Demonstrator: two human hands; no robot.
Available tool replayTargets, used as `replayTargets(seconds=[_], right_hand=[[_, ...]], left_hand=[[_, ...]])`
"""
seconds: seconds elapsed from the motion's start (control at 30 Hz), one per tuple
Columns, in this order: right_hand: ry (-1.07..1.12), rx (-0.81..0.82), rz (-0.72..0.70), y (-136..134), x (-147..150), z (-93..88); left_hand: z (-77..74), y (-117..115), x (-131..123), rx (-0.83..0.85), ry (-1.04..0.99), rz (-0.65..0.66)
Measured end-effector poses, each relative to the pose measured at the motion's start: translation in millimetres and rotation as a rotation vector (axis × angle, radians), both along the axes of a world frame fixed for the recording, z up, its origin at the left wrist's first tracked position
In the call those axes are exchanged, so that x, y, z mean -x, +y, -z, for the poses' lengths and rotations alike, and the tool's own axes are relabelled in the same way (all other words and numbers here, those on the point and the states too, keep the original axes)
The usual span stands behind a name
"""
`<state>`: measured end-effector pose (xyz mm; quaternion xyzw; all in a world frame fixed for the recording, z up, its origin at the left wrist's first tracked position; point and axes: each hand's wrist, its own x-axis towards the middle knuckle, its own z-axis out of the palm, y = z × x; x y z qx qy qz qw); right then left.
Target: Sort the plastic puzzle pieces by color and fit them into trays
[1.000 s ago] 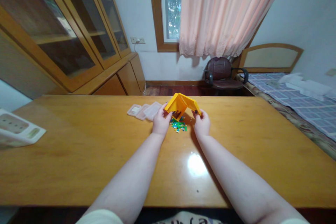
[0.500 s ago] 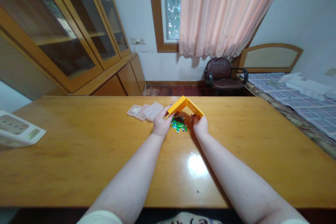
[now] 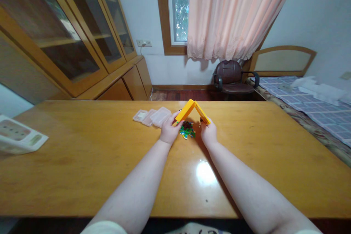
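A yellow hinged case (image 3: 185,110) is held up in an upside-down V above the table, its fold at the top. My left hand (image 3: 169,129) grips the lower end of its left half. The lower end of the right half is in my right hand (image 3: 208,133). Beneath the case, between my hands, lies a pile of small green, blue, white, yellow and dark brown pieces (image 3: 187,131). A few brown bits show beside my right fingers.
Clear plastic boxes (image 3: 160,117) lie just left of my left hand. A white plastic object (image 3: 23,135) stands at the wooden table's (image 3: 82,161) left edge. Behind the table are a chair (image 3: 229,75) and a bed (image 3: 309,91).
The two halves of the yellow case have swung closer together, making a narrower V. My hands have moved slightly inward, and more dark brown pieces show on the pile.
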<state>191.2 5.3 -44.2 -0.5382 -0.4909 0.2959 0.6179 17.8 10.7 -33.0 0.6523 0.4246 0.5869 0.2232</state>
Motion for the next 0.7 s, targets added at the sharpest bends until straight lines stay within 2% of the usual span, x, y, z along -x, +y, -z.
replayTargets(seconds=[0.1, 0.23, 0.43, 0.57, 0.7], right_hand=[[-0.072, 0.002, -0.108, -3, 3, -0.8], [-0.236, -0.074, -0.236, -5, 6, -1.0], [-0.410, -0.171, -0.401, -12, 7, -8.8], [-0.461, -0.181, -0.348, -16, 10, -10.7], [-0.500, -0.173, -0.204, -16, 11, -9.3]], left_hand=[[0.7, 0, 1, 0.081, -0.001, 0.067], [-3.4, 0, 1, 0.172, -0.084, 0.135], [-8.4, -4, -7, 0.257, -0.431, 0.259], [-8.0, -7, -13, 0.324, -0.459, 0.358], [-5.2, -7, -14, 0.293, -0.282, 0.374]])
